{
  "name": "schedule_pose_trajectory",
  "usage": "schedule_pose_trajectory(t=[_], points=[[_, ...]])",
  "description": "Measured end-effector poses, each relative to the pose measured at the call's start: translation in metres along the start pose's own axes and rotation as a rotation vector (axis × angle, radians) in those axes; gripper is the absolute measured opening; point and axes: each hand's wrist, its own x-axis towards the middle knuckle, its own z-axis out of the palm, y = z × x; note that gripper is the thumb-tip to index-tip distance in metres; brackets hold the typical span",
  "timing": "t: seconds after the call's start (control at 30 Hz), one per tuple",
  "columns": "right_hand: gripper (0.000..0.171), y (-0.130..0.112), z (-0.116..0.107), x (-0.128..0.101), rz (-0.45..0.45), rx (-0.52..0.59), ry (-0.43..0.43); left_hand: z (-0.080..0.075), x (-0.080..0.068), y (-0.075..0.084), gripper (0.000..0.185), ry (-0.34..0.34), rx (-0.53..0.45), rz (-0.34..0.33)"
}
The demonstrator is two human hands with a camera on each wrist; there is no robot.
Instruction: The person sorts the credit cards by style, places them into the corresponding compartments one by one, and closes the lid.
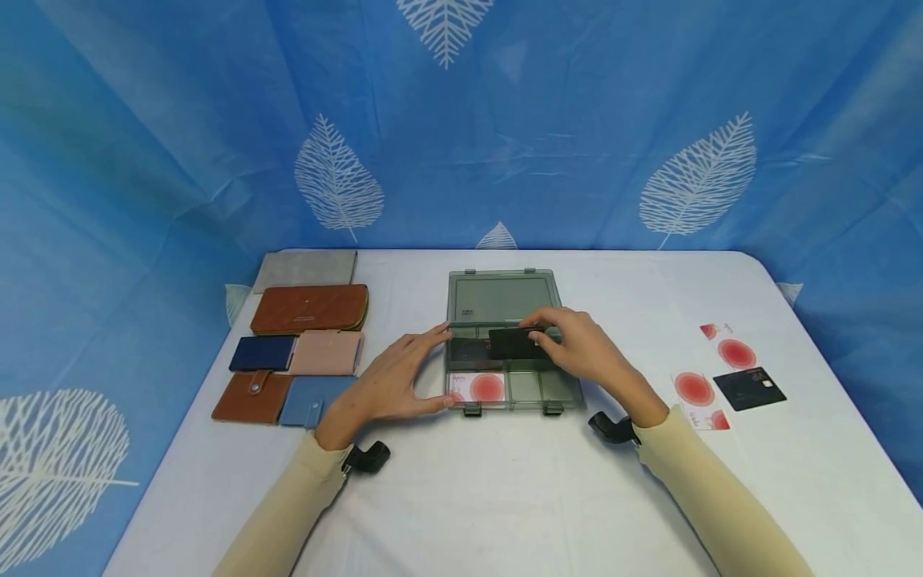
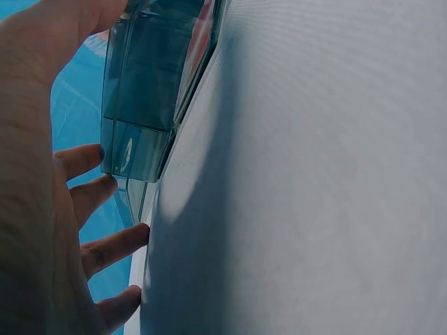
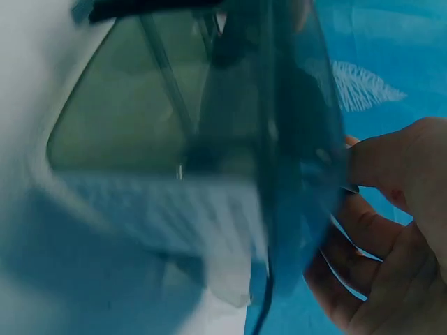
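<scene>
Right hand (image 1: 577,344) pinches rectangular black card (image 1: 510,344) over translucent green plastic box (image 1: 505,298); left hand (image 1: 399,373) spread alongside; slack pinch could drop card.

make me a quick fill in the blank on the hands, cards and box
The right hand pinches a ____ card.
The left hand touches the ____ side of the box.
The box's lid is not shut but ____.
A loose black card lies to the ____ of the box.
Missing words: black; left; open; right.
</scene>
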Motion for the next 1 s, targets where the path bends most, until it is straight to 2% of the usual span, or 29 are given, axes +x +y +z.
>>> schedule_pose_trajectory(t=[0.17, 0.7, 0.87, 1.0], points=[[0.022, -0.007, 0.009, 0.002, 0.005, 0.001, -0.001, 0.001, 0.0, 0.0, 0.105, -0.012, -0.002, -0.011], [0.024, -0.019, 0.029, -0.003, -0.035, -0.158, 0.024, 0.004, 0.0, 0.003, 0.104, -0.007, 0.0, -0.002], [0.029, -0.023, 0.033, -0.005, -0.009, -0.203, 0.004, 0.005, -0.001, 0.004, 0.105, 0.0, 0.008, 0.004], [0.035, -0.026, 0.038, -0.005, -0.022, -0.235, -0.008, 0.007, -0.002, 0.004, 0.104, 0.004, 0.005, 0.007]])
